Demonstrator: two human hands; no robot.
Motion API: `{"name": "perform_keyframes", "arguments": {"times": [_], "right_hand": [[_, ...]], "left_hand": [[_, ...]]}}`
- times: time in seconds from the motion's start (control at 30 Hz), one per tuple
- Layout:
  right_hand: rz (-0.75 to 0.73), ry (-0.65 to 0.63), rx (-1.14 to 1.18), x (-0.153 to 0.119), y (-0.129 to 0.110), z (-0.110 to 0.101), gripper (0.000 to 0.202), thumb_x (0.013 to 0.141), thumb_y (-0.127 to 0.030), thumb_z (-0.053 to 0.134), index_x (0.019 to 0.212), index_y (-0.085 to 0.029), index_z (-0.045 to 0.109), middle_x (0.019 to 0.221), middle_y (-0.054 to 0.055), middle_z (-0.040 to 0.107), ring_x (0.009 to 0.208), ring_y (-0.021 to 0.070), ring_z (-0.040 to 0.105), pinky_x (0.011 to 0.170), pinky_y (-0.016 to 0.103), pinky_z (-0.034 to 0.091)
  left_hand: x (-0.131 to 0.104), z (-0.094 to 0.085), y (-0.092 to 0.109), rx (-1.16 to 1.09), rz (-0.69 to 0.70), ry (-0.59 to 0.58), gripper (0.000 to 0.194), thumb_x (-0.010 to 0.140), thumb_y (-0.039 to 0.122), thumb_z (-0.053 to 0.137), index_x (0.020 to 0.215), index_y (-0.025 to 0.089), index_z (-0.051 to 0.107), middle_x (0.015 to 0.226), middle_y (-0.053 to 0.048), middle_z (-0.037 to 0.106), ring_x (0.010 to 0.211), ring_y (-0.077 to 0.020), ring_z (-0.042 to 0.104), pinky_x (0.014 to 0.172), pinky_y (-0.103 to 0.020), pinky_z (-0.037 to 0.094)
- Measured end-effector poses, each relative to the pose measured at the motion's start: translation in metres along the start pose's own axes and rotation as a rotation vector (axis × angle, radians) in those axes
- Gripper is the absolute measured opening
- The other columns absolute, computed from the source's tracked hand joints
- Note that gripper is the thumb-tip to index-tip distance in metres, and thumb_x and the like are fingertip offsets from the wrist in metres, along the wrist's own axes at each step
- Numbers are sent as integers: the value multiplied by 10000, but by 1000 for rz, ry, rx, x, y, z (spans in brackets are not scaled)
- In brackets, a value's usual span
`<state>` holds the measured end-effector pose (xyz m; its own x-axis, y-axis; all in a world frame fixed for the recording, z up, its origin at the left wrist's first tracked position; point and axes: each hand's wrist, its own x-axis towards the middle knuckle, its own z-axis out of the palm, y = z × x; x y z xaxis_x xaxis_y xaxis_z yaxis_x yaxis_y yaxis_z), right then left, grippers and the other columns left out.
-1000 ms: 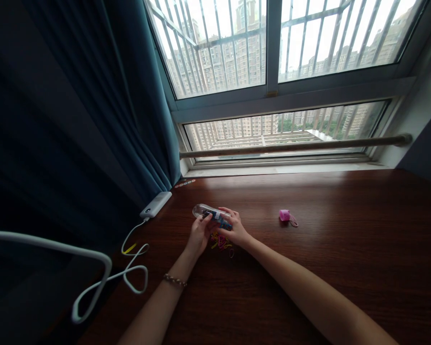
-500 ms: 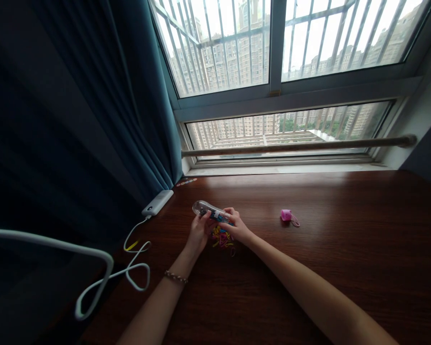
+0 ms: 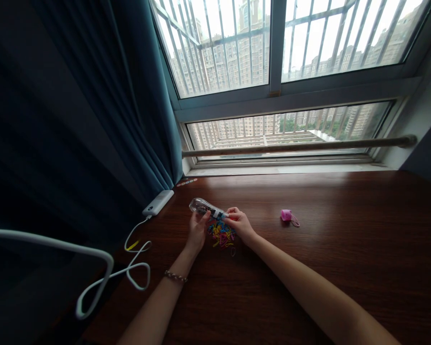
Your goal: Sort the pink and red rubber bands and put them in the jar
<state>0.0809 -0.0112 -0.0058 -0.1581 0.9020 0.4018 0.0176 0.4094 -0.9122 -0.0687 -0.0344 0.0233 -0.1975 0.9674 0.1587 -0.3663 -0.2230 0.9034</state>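
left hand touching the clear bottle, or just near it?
Touching. The head view shows the left hand with its fingers against the underside of the clear bottle, no gap visible; the right hand grips its other end.

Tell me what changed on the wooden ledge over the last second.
The clear bottle, held by both the left hand and right hand, shifted slightly left, and the pile of colourful bands beneath grew. The pink cap and power bank stayed put.

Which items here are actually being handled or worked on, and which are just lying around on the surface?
In hand or being worked on:
- clear bottle, held by the left hand and right hand
- pile of small coloured bands beneath the hands

Lying about:
- pink cap, off to the right
- white power bank with its white cable
- blue curtain
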Motion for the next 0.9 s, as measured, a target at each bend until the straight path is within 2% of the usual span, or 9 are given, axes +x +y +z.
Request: {"name": "perform_keyframes", "arguments": {"times": [0.27, 0.37, 0.5, 0.67, 0.8, 0.9], "right_hand": [[-12, 30, -119, 2, 7, -3, 76, 708, -259, 652, 701, -203, 703, 831, 31, 571, 854, 185, 524, 816, 329, 378], [-27, 73, -196, 1, 8, -2, 59, 701, -248, 658, 680, -209, 698, 826, 28, 588, 874, 190, 509, 840, 336, 356], [-45, 116, -247, -2, 6, 0, 52, 682, -271, 686, 688, -222, 702, 815, 30, 601, 878, 195, 500, 815, 317, 369], [-52, 134, -267, -3, 5, 0, 63, 711, -272, 671, 716, -218, 703, 813, 35, 614, 875, 191, 505, 805, 302, 373], [-60, 145, -265, -4, 5, 0, 68, 734, -251, 646, 752, -216, 701, 818, 35, 622, 863, 186, 510, 797, 295, 373], [-86, 124, -243, -4, 2, -1, 84, 745, -244, 634, 795, -228, 699, 835, 27, 628, 875, 186, 510, 810, 296, 368]], "left_hand": [[5, -5, 7, -15, 67, 56, 352, 661, 252, 681, 987, 242, 547, 938, 3, 598, 722, -103, 594, 603, -201, 481], [5, -4, 10, 57, 161, 64, 388, 647, 227, 691, 1011, 232, 558, 972, -4, 606, 823, -117, 594, 695, -208, 481], [3, -2, 14, 204, 269, 10, 498, 636, 198, 699, 1103, 225, 530, 1039, -26, 605, 943, -146, 575, 821, -240, 457], [0, 0, 17, 290, 289, 22, 536, 622, 225, 708, 1127, 211, 528, 1051, -44, 605, 929, -172, 585, 806, -263, 468], [0, 1, 18, 203, 253, 43, 543, 618, 211, 715, 1127, 210, 524, 1033, -43, 618, 935, -165, 587, 826, -260, 460], [4, -3, 16, 94, 171, 58, 488, 642, 205, 702, 1097, 203, 525, 1025, -44, 622, 898, -146, 601, 769, -238, 483]]}}
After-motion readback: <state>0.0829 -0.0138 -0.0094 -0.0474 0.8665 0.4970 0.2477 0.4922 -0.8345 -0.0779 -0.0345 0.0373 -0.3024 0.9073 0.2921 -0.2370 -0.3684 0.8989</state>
